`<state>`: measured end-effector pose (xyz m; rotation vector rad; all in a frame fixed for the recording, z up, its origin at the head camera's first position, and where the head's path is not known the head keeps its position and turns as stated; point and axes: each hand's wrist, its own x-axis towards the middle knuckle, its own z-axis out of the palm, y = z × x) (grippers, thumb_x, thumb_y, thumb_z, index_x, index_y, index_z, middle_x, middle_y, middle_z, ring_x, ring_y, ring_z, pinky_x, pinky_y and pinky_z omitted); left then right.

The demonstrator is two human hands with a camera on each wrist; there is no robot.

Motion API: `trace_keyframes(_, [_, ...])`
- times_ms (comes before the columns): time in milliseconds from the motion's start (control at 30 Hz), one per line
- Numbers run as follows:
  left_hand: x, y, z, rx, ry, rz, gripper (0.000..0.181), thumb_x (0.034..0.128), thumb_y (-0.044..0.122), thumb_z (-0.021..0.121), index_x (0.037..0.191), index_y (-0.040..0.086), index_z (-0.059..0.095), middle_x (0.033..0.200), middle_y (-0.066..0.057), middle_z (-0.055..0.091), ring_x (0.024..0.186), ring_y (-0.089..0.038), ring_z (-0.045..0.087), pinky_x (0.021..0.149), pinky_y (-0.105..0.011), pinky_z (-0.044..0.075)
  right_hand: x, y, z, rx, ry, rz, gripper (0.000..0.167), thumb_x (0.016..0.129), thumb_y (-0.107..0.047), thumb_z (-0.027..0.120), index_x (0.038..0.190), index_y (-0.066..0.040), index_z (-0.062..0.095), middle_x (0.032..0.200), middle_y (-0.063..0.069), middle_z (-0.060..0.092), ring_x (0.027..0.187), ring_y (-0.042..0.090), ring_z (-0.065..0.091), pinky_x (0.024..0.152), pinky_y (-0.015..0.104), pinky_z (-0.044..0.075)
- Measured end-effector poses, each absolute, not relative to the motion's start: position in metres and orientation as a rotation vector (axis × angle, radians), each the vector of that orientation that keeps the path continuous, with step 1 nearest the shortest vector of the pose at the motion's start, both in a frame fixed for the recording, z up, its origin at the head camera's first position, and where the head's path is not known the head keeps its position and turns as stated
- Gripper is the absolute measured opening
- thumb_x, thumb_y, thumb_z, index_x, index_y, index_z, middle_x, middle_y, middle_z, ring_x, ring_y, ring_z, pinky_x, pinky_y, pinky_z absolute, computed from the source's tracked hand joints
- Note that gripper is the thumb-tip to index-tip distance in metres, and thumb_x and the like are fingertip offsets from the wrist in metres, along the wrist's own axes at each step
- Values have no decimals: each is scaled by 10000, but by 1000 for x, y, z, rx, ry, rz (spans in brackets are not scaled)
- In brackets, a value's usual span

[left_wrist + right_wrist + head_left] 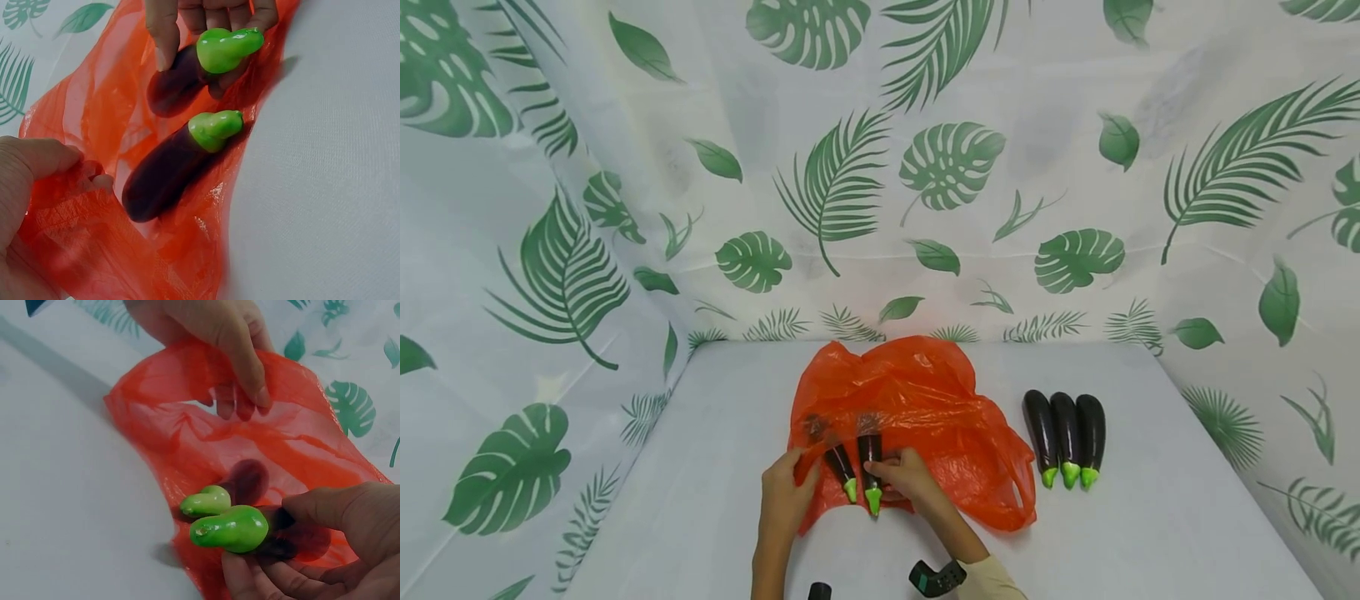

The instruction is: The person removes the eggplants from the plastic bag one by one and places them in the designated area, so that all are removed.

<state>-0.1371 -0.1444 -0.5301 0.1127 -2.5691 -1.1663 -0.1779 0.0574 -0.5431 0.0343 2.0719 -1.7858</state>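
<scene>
A thin red plastic bag [917, 375] lies on the white table, its mouth facing the near edge. My left hand [786, 492] pinches the bag's edge between thumb and fingers, as the left wrist view shows. Inside the mouth one dark purple eggplant [165, 172] with a green stem cap rests on the red film. Beside it my right hand [910, 479] grips a second eggplant [231, 530] around its body, green cap pointing out of the bag. The far ends of both eggplants show through the bag's upper layer.
Several more items are near: a row of three eggplants [1064, 437] lies side by side right of the bag. The white table [715, 417] meets leaf-patterned sheets [925, 167] at the back and sides. A black device [936, 578] sits at my right wrist.
</scene>
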Motion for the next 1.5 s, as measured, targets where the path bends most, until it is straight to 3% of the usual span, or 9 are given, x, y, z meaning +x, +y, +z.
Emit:
trace_keyframes(300, [-137,-143,-528,121,-2589,-1197,126,898,135,681,1017,93,682,888,-21,676,788,-127,556,711,-254,506,-175,60,-545,10,1979,-1845,566,899,-197,690,1286,135,444,882,120,689,690,134,646,604,319,576])
trace_keyframes(567, [-135,-141,-527,127,-2601,-1165,139,897,157,689,1020,92,681,898,-23,680,795,-129,560,733,-267,523,-163,61,-546,22,1906,-1877,595,871,-104,693,1297,131,349,875,123,673,685,153,651,630,353,584])
trace_keyframes(767, [-134,-141,-526,125,-2588,-1147,125,880,121,697,1000,87,683,882,-25,678,783,-132,560,715,-281,523,-154,60,-546,16,1741,-1905,624,834,-50,683,1285,92,275,959,146,693,772,198,686,701,411,590])
trace_keyframes(1000, [-134,-142,-529,127,-2619,-1148,107,890,127,686,994,102,676,871,-11,663,781,-124,545,708,-257,501,-141,62,-544,-20,1539,-1882,565,828,6,648,1282,36,312,1077,174,690,950,335,697,768,494,569])
trace_keyframes(1267, [-135,-143,-530,133,-2613,-1164,131,888,125,682,1014,87,686,897,-26,681,795,-130,561,730,-281,522,-135,69,-543,-96,1508,-1831,582,818,36,653,1289,23,312,1077,185,684,962,350,699,765,510,564])
trace_keyframes(1500, [-135,-144,-532,133,-2604,-1165,124,887,110,683,1008,82,684,896,-35,683,798,-144,567,736,-312,522,-132,82,-538,-268,1406,-1771,791,812,63,657,1459,20,204,1222,268,615,1005,346,686,792,525,552])
